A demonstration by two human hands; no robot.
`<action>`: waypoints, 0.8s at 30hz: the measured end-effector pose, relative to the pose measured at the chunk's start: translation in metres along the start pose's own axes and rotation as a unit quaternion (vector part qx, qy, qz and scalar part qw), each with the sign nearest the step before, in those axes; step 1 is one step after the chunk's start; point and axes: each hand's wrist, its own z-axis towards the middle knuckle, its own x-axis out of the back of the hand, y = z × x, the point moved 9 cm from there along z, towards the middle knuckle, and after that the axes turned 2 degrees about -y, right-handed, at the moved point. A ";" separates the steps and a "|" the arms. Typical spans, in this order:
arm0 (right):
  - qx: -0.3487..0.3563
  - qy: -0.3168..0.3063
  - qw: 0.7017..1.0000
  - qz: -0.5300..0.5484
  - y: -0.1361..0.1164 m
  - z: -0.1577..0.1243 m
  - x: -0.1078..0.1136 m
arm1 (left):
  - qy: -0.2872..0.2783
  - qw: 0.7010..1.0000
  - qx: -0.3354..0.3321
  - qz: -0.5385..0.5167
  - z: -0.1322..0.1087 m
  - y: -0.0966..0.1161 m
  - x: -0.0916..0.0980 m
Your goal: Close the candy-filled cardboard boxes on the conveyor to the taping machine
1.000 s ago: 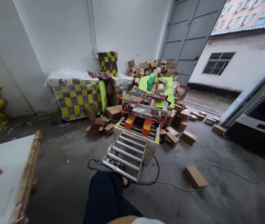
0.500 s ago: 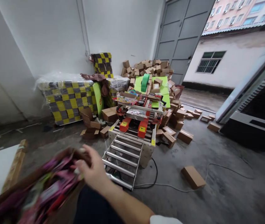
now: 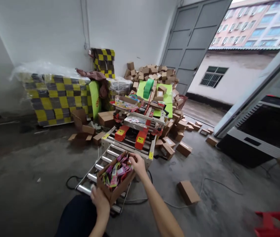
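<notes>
I hold an open cardboard box [image 3: 120, 189] full of pink and multicoloured packets [image 3: 116, 170] over the steel rollers [image 3: 97, 166] of a carton-sealing machine [image 3: 133, 131]. My left hand [image 3: 99, 199] grips the box's near corner. My right hand [image 3: 138, 163] is closed on its far rim. The box is tilted, one end low above the rollers. My dark trouser leg [image 3: 78, 217] shows below.
A heap of small brown cartons [image 3: 152, 73] lies behind the machine, with more strewn on the concrete floor, one [image 3: 188, 192] at the right. Yellow-and-black checked stacks [image 3: 56, 97] stand left. Cables [image 3: 204, 184] run across the floor. A red frame [image 3: 276, 223] sits bottom right; a grey door stands open.
The box of packets came in from the lower left and now sits out over the rollers, held by both hands. The view turned slightly left; the white board at the left is gone.
</notes>
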 end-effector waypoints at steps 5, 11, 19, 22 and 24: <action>-0.025 -0.038 0.998 -0.043 0.003 -0.004 -0.005 | -0.011 0.965 -0.256 0.056 0.004 0.107 0.044; 0.072 -0.185 0.964 -0.178 -0.007 -0.004 -0.024 | -0.316 0.879 -0.328 0.139 0.015 0.131 -0.032; 0.049 -0.251 0.884 -0.391 -0.007 0.005 -0.061 | -0.332 0.908 -0.242 -0.080 0.026 0.130 -0.012; 0.015 -0.213 0.881 -0.423 0.002 0.011 -0.076 | -0.218 0.940 -0.239 -0.110 0.025 0.136 0.031; 0.008 -0.192 0.881 -0.432 0.006 0.013 -0.081 | -0.117 0.967 -0.221 -0.042 0.021 0.129 0.054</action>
